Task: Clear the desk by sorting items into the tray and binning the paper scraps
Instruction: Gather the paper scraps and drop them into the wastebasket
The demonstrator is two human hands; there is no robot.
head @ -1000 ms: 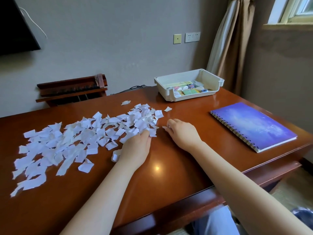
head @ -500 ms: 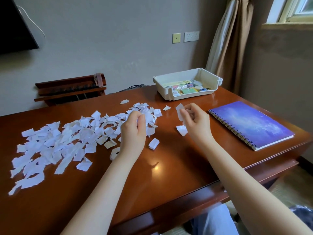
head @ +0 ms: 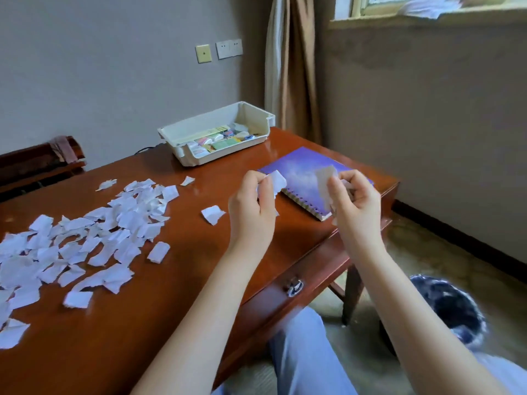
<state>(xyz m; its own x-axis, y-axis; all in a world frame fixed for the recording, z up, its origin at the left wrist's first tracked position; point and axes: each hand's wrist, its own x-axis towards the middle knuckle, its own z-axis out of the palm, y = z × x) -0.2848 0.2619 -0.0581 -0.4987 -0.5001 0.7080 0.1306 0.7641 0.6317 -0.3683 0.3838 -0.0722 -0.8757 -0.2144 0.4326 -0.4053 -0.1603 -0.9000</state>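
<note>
Littering the left half of the glossy reddish-brown wooden desk [head: 176, 280], torn white paper scraps [head: 94, 240] lie in a ragged, overlapping heap. Raised above the desk's right edge, the left hand [head: 252, 208] and right hand [head: 355, 206] each pinch scraps in curled fingers, partly hiding the purple spiral-bound notebook [head: 302, 172]. Farther back sits a cream plastic tray [head: 251, 118] of small items; a dark bin [head: 447, 306] stands on the floor at right.

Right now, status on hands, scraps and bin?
Left hand and right hand each shut on paper scraps. Big scrap pile on desk. Bin on floor, right; path clear.
</note>
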